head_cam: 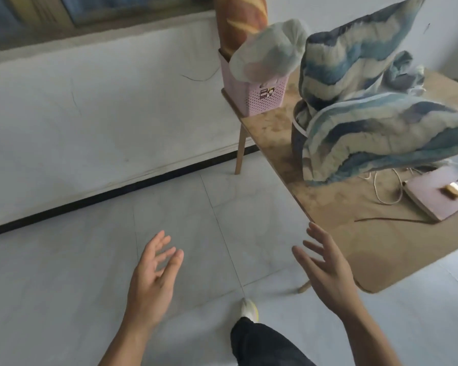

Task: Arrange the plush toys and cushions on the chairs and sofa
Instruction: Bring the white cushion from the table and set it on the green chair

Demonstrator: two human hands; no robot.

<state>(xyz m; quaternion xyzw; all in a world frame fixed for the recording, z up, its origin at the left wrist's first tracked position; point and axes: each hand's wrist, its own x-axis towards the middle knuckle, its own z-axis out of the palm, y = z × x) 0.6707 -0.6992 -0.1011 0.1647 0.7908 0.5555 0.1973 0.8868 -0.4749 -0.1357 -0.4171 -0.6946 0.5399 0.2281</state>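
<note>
I observe both hands raised in the lower half of the frame, holding nothing. The left hand [154,276] sits lower centre-left over the floor [64,286], palm turned inward, fingers straight and slightly apart. The right hand [325,270] sits lower centre-right, palm facing the left hand, fingers spread, its fingertips overlapping the near edge of the counter [341,233]. Both forearms are bare and rise from the bottom edge.

Two blue-and-white wave-patterned cushions occupy the counter at upper right. The upper cushion [354,48] stands upright. The lower cushion [381,138] leans outward below it, touching it. Both are well apart from the hands.

At top centre, a bread plush [238,19] stands upright in a pink basket [254,99] at the counter's far corner, with a pale bag [270,51] resting on the basket's rim. A pink box [434,196] and a white cable [381,191] lie at the right edge. One shoe [249,307] shows at bottom centre.
</note>
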